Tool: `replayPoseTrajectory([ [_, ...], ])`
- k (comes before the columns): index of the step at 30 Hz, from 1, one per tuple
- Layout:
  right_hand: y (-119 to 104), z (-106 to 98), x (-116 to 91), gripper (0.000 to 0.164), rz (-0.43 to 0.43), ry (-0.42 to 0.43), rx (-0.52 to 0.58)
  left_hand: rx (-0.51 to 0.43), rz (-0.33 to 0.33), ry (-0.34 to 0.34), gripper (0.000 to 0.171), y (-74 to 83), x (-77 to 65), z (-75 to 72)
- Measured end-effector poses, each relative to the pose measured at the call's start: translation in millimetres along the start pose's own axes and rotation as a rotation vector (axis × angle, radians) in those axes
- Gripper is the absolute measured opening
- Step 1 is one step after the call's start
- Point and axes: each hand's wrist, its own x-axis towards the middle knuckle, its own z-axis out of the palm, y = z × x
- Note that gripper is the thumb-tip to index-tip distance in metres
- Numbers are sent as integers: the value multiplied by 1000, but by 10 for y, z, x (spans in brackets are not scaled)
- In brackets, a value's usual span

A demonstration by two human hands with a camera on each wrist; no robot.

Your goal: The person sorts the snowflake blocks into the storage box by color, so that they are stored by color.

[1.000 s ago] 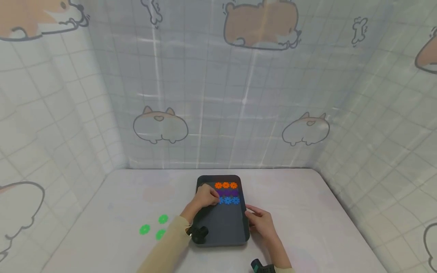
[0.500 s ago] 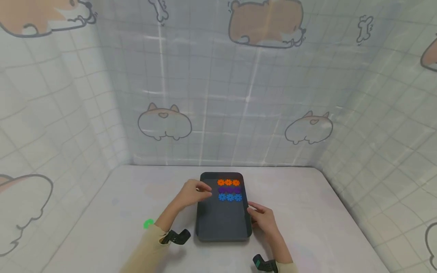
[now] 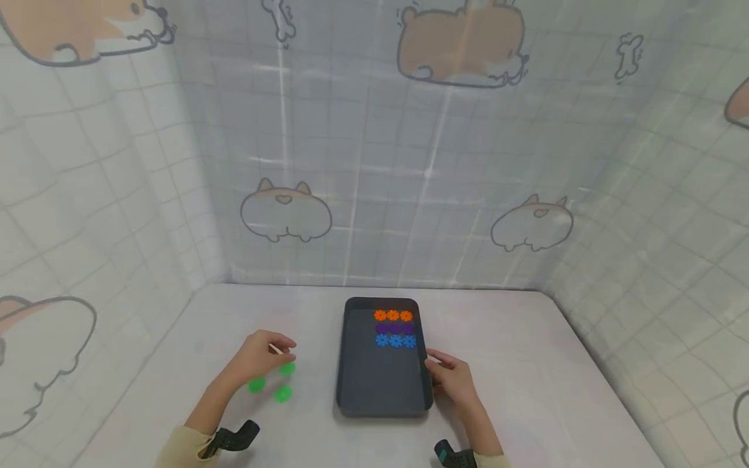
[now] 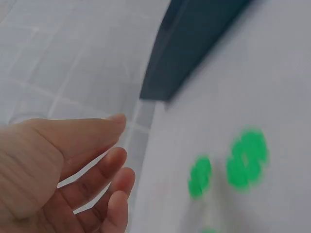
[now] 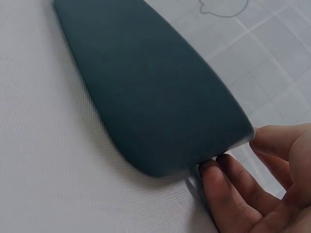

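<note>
My left hand (image 3: 260, 356) hovers over three green flower-shaped pieces (image 3: 283, 394) on the left of the table. In the left wrist view its thumb and fingers (image 4: 115, 125) are apart with nothing between them, and two green pieces (image 4: 248, 159) show blurred below. A dark grey rectangular tray (image 3: 383, 383) lies in the middle. Inside its far right part are rows of orange flower pieces (image 3: 393, 315), purple pieces (image 3: 394, 329) and blue pieces (image 3: 395, 341), three in each. My right hand (image 3: 453, 380) pinches the tray's right edge, thumb at the rim and fingers lower down.
The white table (image 3: 503, 351) ends at a tiled-pattern curtain (image 3: 386, 234) behind, with similar walls on both sides. Each wrist carries a black camera mount, the left mount (image 3: 234, 437) near the table's front.
My left hand has moved out of the tray, away from the blue row, leftward and toward me to the green pieces. The right hand stays at the tray edge. The head view has shifted slightly.
</note>
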Motion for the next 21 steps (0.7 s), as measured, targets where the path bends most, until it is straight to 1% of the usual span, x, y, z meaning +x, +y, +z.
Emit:
replayPoseTrajectory([
  [2,0,-6,7,42,0,2,-2,23,-23,0,22,-90,-70,-42],
  [7,-3,-6,27,42,6,-6,9,44,-96,-6,24,-287,-237,-102],
  [11,-3,-1,38,44,1,-14,20,86,-169,4,26,-406,-310,-112],
  [12,-2,-2,41,44,1,-13,19,99,-178,2,27,-432,-319,-108],
  [14,0,-7,42,43,5,-6,18,114,-210,2,29,-473,-333,-88],
  [16,5,-12,39,42,8,2,17,132,-222,-1,33,-505,-348,-64],
  [18,11,-15,32,41,3,3,20,148,-233,-2,37,-523,-367,-44],
  [21,27,-10,21,41,-1,-3,19,179,-274,12,40,-528,-406,-28],
])
